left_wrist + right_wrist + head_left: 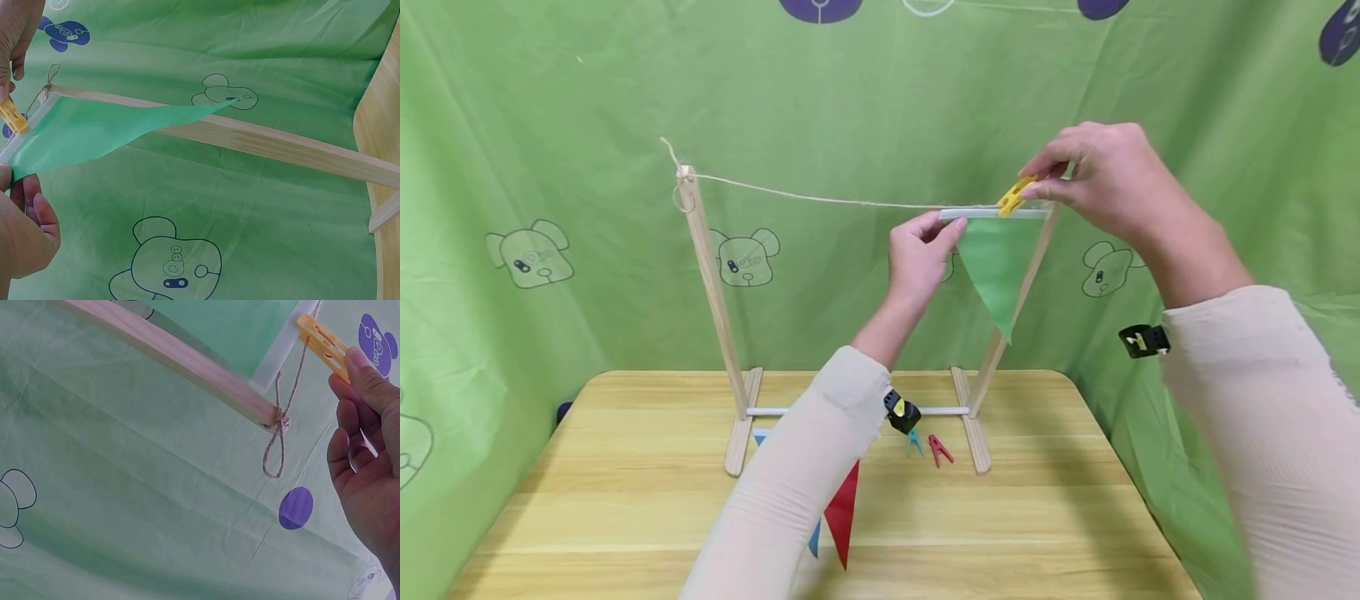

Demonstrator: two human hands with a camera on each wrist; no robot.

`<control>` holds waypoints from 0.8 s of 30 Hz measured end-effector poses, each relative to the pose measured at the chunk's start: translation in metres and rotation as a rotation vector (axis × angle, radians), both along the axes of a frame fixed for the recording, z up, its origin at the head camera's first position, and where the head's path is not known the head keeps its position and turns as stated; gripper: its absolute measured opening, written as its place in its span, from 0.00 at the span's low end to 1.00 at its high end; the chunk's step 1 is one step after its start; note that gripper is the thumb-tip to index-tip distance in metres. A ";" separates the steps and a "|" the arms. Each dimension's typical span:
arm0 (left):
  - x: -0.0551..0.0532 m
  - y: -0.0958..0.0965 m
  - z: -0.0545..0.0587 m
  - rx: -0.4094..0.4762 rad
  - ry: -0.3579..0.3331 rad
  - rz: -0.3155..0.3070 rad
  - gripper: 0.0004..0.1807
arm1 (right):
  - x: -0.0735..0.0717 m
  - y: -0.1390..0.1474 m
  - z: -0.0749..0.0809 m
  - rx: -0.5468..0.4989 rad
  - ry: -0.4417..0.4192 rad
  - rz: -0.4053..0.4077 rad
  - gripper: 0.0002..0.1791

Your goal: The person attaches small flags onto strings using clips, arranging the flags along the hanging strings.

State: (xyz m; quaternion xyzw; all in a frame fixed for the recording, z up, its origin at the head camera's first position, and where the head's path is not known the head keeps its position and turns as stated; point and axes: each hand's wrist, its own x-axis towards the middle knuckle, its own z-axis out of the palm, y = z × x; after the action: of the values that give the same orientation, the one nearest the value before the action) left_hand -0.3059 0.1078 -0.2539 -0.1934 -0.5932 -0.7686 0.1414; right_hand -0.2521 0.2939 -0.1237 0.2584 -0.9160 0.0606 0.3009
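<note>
A green triangular pennant (pixel 997 267) with a white top strip (pixel 973 214) hangs point down at the right part of a thin string (pixel 820 198). With thumb and fingers my left hand (pixel 919 254) pinches the strip's left end. My right hand (pixel 1097 171) pinches a yellow clothespin (pixel 1015 195), whose tip lies over the strip and string near the middle of the pennant. In the right wrist view the clothespin (pixel 322 342) sits at the white edge, beside the string's knotted loop (pixel 274 456). Whether its jaws grip both cannot be told.
Two wooden posts (pixel 711 283) on flat feet hold the string, joined below by a white rod (pixel 943 411). On the table (pixel 1015 517) lie a red pennant (pixel 842 517), a blue pennant (pixel 815 540), a red clothespin (pixel 939 451) and a teal clothespin (pixel 914 442), partly behind the left arm.
</note>
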 end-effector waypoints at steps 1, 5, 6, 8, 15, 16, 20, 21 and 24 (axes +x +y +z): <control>0.000 0.000 0.000 -0.001 0.001 -0.002 0.08 | 0.000 0.000 0.000 0.004 -0.003 0.000 0.07; 0.001 0.000 0.001 0.001 0.001 0.002 0.08 | 0.000 -0.001 0.000 0.005 -0.022 -0.002 0.07; 0.001 0.001 0.001 0.003 0.001 0.005 0.08 | 0.000 -0.001 -0.001 0.006 -0.027 -0.003 0.07; 0.001 0.001 0.001 0.006 -0.002 0.009 0.08 | 0.000 -0.001 -0.001 0.009 -0.036 -0.006 0.07; 0.001 0.002 0.001 0.014 -0.013 0.014 0.08 | -0.001 0.001 -0.002 0.028 -0.034 -0.006 0.07; 0.001 0.002 0.001 0.015 -0.014 0.015 0.07 | -0.001 0.000 -0.002 0.030 -0.033 -0.004 0.07; 0.001 0.002 0.002 0.019 -0.031 0.013 0.08 | -0.002 0.000 -0.003 0.035 -0.041 0.000 0.08; 0.001 0.002 0.003 0.020 -0.037 0.010 0.08 | -0.002 -0.001 -0.003 0.037 -0.044 0.001 0.08; 0.002 0.001 0.003 0.017 -0.052 0.008 0.08 | -0.002 -0.001 -0.004 0.044 -0.052 0.003 0.08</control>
State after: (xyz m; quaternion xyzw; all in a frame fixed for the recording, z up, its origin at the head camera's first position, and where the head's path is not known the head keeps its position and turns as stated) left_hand -0.3039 0.1091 -0.2505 -0.1699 -0.5907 -0.7778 0.1308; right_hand -0.2542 0.2927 -0.1279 0.2648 -0.9242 0.0474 0.2710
